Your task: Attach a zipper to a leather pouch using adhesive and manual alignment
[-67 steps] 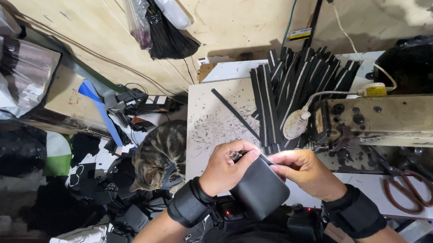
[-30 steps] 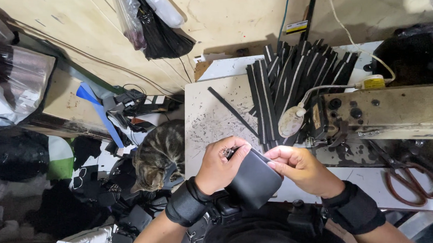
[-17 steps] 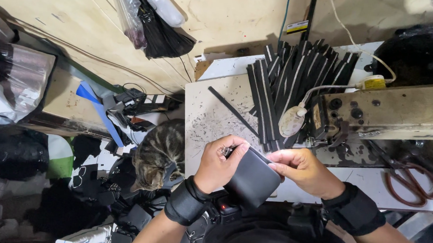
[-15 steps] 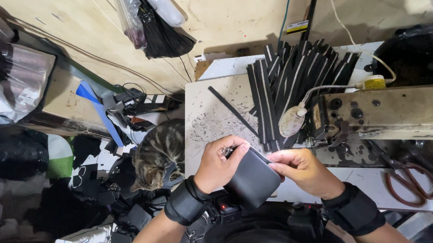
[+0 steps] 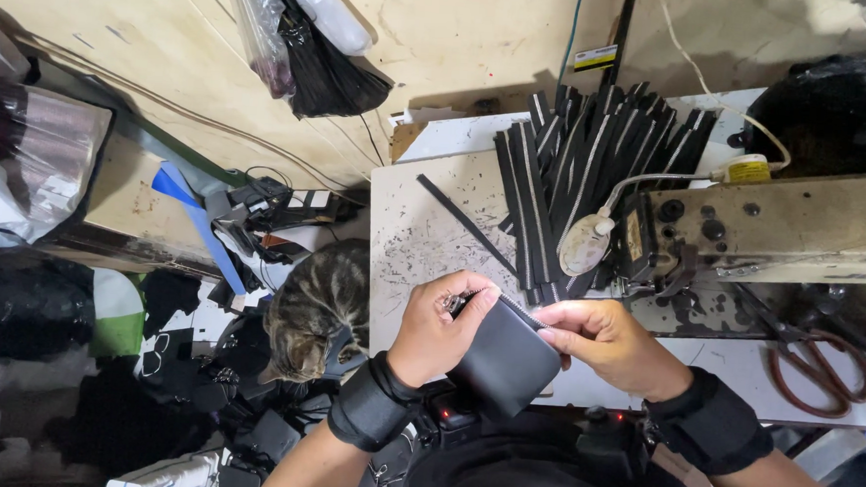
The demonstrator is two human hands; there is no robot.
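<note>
A small black pouch (image 5: 506,363) with a zipper along its top edge is held in front of me over the near edge of a scratched white work table (image 5: 413,242). My left hand (image 5: 438,324) pinches the zipper end at the pouch's left corner. My right hand (image 5: 607,339) grips the pouch's right side, fingertips on the top edge. Both wrists wear black bands. Beyond the hands lies a fan of several black zipper strips (image 5: 578,172).
A beige sewing machine (image 5: 794,231) with a small lamp (image 5: 585,245) stands at right, with orange-handled scissors (image 5: 826,363) beside it. A tabby cat (image 5: 314,311) sits left of the table among black scraps. Plastic bags (image 5: 17,158) lie far left.
The view has shifted slightly; both hands keep hold of the pouch, which has tilted and moved a little lower left. The cat has stayed in place.
</note>
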